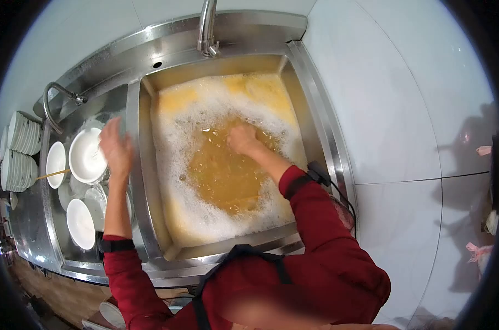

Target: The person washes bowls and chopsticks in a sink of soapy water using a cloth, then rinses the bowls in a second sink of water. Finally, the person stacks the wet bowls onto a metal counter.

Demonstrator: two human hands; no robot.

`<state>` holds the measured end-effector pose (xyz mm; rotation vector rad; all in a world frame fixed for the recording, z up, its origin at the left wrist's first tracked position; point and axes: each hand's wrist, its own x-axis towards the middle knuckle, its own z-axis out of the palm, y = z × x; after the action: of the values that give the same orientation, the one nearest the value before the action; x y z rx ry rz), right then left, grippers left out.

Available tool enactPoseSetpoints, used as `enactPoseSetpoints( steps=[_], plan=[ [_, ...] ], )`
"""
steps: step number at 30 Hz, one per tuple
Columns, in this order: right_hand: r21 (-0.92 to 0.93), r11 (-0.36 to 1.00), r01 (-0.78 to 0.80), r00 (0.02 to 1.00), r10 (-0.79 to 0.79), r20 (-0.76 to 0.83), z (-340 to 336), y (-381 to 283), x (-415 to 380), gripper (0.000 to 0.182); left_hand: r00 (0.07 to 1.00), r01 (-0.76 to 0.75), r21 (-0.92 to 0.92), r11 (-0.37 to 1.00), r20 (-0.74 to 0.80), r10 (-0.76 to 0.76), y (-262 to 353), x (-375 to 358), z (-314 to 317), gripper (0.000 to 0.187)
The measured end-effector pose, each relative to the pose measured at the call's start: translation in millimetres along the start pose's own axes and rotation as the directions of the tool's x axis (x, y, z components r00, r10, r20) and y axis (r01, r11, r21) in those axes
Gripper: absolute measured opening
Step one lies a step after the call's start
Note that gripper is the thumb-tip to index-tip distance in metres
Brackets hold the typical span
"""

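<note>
My left hand (116,148) is over the left basin, fingers stretched out and slightly blurred, right at the rim of a white bowl (88,155). Beside that bowl stands another white bowl (56,164), with a thin tan stick (52,175) across it. A third white bowl (81,224) leans nearer the front, left of my forearm. My right hand (243,137) dips into brownish, soapy water (225,179) in the large basin (146,181). Its fingers are hidden under the surface, and I cannot tell what they hold.
White foam (178,148) rings the water. A tall faucet (207,33) rises behind the large basin, and a curved faucet (50,104) reaches over the left one. Stacked white dishes (19,168) stand at the far left. A tiled wall (392,126) borders the right side.
</note>
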<state>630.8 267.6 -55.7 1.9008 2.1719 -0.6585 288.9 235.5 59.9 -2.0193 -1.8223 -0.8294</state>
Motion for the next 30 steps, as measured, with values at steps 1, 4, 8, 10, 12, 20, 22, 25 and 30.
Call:
enactPoseSetpoints(
  steps=[1,4,8,10,12,20,22,25,30],
  plan=[
    [-0.089,0.996,-0.001,0.983,-0.015,-0.185,-12,5,-10,0.026,0.997,-0.061,-0.063,0.996,0.043,0.064,30,7,3,0.043],
    [-0.15,0.98,-0.134,0.902,0.058,-0.427,-48,47,-27,0.041,0.961,-0.066,-0.171,0.983,0.255,0.109,83,8,50,0.047],
    [0.23,0.904,-0.36,0.805,0.426,-0.414,-36,109,-32,0.063,0.836,0.134,-0.04,0.99,0.542,-0.091,121,-7,114,0.058],
    [0.231,0.91,-0.345,0.792,0.414,-0.449,13,134,-10,0.06,0.644,0.207,0.038,0.978,0.747,-0.165,143,-16,124,0.069],
    [0.234,0.914,-0.331,0.784,0.404,-0.471,38,149,0,0.056,0.674,0.127,0.08,0.989,0.725,-0.145,163,-36,134,0.072],
    [0.764,0.588,-0.264,0.964,0.14,0.225,-2,69,-49,0.017,0.339,-0.32,-0.152,0.935,0.903,0.263,227,-100,84,0.063],
    [0.844,0.472,-0.255,0.966,0.087,0.243,0,53,-58,0.025,0.271,-0.36,-0.292,0.886,0.876,0.399,244,-115,44,0.061],
    [0.904,0.302,-0.303,0.947,-0.007,0.32,-3,38,-73,0.031,0.038,-0.302,-0.453,0.839,0.873,0.486,257,-155,29,0.055],
    [0.893,0.305,-0.332,0.925,-0.08,0.371,-13,29,-98,0.037,-0.099,-0.243,-0.465,0.851,0.885,0.456,254,-190,53,0.038]
  ],
)
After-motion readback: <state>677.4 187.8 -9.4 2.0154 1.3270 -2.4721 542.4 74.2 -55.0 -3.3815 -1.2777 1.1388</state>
